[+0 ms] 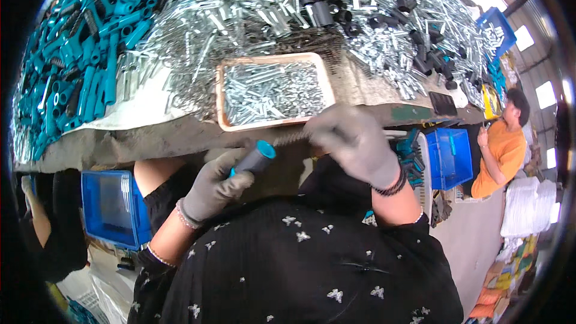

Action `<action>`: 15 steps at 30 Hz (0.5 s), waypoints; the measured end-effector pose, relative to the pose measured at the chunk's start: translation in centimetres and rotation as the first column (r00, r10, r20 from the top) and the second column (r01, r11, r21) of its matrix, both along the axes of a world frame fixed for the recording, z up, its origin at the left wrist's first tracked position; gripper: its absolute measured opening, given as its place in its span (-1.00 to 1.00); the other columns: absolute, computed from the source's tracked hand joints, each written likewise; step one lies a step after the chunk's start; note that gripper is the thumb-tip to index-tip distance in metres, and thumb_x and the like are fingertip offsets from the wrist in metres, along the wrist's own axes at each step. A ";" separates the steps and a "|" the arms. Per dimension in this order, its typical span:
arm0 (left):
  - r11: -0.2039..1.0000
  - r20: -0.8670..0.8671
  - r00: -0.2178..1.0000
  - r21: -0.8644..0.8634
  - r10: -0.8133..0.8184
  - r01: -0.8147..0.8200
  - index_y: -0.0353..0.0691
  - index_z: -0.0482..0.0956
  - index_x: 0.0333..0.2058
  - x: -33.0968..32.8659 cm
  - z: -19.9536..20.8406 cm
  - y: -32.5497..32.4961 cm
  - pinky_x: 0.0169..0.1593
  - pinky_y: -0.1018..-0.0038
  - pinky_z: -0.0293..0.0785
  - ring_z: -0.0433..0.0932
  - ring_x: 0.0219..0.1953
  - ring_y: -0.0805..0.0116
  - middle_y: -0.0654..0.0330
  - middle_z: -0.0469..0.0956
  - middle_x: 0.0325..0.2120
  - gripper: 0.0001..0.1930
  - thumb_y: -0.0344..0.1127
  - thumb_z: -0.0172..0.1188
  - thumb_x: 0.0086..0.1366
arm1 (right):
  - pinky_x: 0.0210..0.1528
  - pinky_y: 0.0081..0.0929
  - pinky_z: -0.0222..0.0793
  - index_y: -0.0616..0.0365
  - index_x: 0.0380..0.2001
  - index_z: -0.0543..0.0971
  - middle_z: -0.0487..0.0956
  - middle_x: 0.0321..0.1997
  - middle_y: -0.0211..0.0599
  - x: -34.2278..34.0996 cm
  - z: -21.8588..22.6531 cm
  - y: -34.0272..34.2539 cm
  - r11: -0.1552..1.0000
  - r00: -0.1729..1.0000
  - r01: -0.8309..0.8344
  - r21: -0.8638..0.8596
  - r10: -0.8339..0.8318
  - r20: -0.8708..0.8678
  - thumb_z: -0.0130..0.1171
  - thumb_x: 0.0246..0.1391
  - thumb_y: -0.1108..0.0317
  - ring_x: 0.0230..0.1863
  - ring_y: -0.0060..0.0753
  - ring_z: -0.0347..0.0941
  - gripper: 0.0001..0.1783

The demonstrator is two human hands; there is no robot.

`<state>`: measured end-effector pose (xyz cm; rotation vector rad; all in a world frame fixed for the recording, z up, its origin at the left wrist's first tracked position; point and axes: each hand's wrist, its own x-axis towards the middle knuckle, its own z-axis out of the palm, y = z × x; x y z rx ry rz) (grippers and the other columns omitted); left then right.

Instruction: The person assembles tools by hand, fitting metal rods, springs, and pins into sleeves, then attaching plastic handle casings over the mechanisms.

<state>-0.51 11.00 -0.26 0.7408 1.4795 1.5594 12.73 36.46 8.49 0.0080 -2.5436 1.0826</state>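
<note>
My left hand (213, 187), in a grey glove, is wrapped round a short tubular handle (255, 159) with a dark grip and a teal rim. The handle's open teal end tilts up and to the right. My right hand (353, 145), also gloved and smeared by motion, pinches a dark coil spring (291, 138). The spring points left toward the handle's teal end; whether its tip is inside cannot be made out. Both hands are just in front of the table edge, above my lap.
A shallow pale tray (328, 87) of small metal pieces sits at the table's edge. Teal handle parts (90, 42) are heaped left, metal rods and pins (240, 0) behind, black sleeves (321, 13) among them. Blue crates (108, 210) (450, 156) flank me. A person (507, 150) is at right.
</note>
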 end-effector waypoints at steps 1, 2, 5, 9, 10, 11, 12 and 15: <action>0.996 -0.324 0.946 0.082 0.009 0.019 -0.24 0.53 0.05 -0.5 -0.6 -0.2 -0.28 0.43 0.48 0.55 -0.41 0.37 0.24 0.58 -0.38 -0.60 -0.17 0.31 0.34 | -0.16 -0.32 0.48 0.13 -0.25 0.64 0.62 -0.27 -0.18 -0.6 0.0 -0.9 0.998 0.998 -0.059 -0.009 0.059 0.014 0.25 0.10 0.43 -0.26 -0.12 0.57 -0.87; 0.997 -0.326 0.945 0.072 0.037 -0.014 -0.24 0.53 0.05 -0.8 -0.5 -0.8 -0.28 0.43 0.48 0.55 -0.41 0.37 0.24 0.58 -0.38 -0.60 -0.17 0.31 0.34 | -0.17 -0.30 0.47 0.13 -0.25 0.64 0.62 -0.26 -0.18 -1.4 -0.1 -1.8 0.992 0.992 -0.121 -0.019 0.122 0.026 0.26 0.09 0.41 -0.25 -0.07 0.56 -0.86; 0.994 -0.496 0.861 -0.062 -0.109 0.090 -0.24 0.51 0.07 -1.3 1.4 -2.6 -0.16 0.31 0.52 0.65 -0.23 0.06 -0.08 0.63 -0.28 -0.48 -0.08 0.39 0.23 | -0.20 -0.28 0.45 0.14 -0.24 0.62 0.60 -0.30 -0.17 -3.0 -0.4 -3.5 0.934 0.927 -0.357 -0.024 0.358 0.109 0.27 0.07 0.42 -0.27 -0.07 0.54 -0.84; 0.999 -0.608 0.792 0.035 0.053 -0.040 -0.23 0.49 0.09 -1.5 0.9 -6.5 -0.19 0.24 0.53 0.66 -0.23 -0.01 -0.09 0.62 -0.28 -0.44 -0.01 0.35 0.24 | -0.40 -0.48 0.44 0.22 -0.25 0.61 0.59 -0.40 -0.33 -4.7 -1.3 -8.2 0.872 0.929 -0.115 -0.477 0.264 0.258 0.21 0.16 0.52 -0.49 -0.49 0.49 -0.91; 0.992 -0.700 0.707 0.012 0.097 -0.124 -0.24 0.48 0.09 -1.4 1.8 -7.6 -0.19 0.23 0.53 0.66 -0.23 -0.04 -0.09 0.62 -0.27 -0.44 0.00 0.34 0.25 | -0.42 -0.54 0.43 0.24 -0.23 0.60 0.59 -0.39 -0.37 -5.6 -1.3 -9.4 0.817 0.912 0.011 -0.577 0.227 0.340 0.20 0.17 0.53 -0.50 -0.57 0.47 -0.91; 0.975 -0.748 0.661 -0.101 0.058 -0.200 -0.26 0.48 0.08 -1.4 2.3 -8.9 -0.15 0.20 0.53 0.63 -0.21 -0.08 -0.08 0.62 -0.24 -0.44 0.00 0.32 0.25 | -0.44 -0.60 0.42 0.25 -0.22 0.60 0.59 -0.38 -0.41 -6.6 -1.4 -10.6 0.745 0.882 0.146 -0.651 0.200 0.427 0.20 0.19 0.54 -0.51 -0.65 0.44 -0.90; 0.969 -0.759 0.646 -0.090 0.084 -0.231 -0.26 0.48 0.08 -1.4 2.3 -10.4 -0.15 0.20 0.53 0.63 -0.21 -0.08 -0.08 0.62 -0.24 -0.44 0.00 0.32 0.25 | -0.41 -0.54 0.44 0.25 -0.21 0.58 0.61 -0.37 -0.35 -7.4 -1.2 -11.6 0.798 0.866 0.084 -0.597 0.238 0.440 0.21 0.18 0.53 -0.47 -0.58 0.50 -0.89; 0.955 -0.494 0.834 -0.022 0.246 -0.295 -0.28 0.45 0.14 -1.9 2.4 -14.7 -0.12 0.32 0.52 0.63 -0.21 0.19 0.07 0.63 -0.22 -0.42 -0.05 0.33 0.28 | -0.38 -0.39 0.47 0.22 -0.23 0.57 0.61 -0.38 -0.25 -11.5 -2.6 -13.6 0.891 0.898 -0.327 -0.315 0.396 0.189 0.25 0.15 0.48 -0.44 -0.36 0.55 -0.87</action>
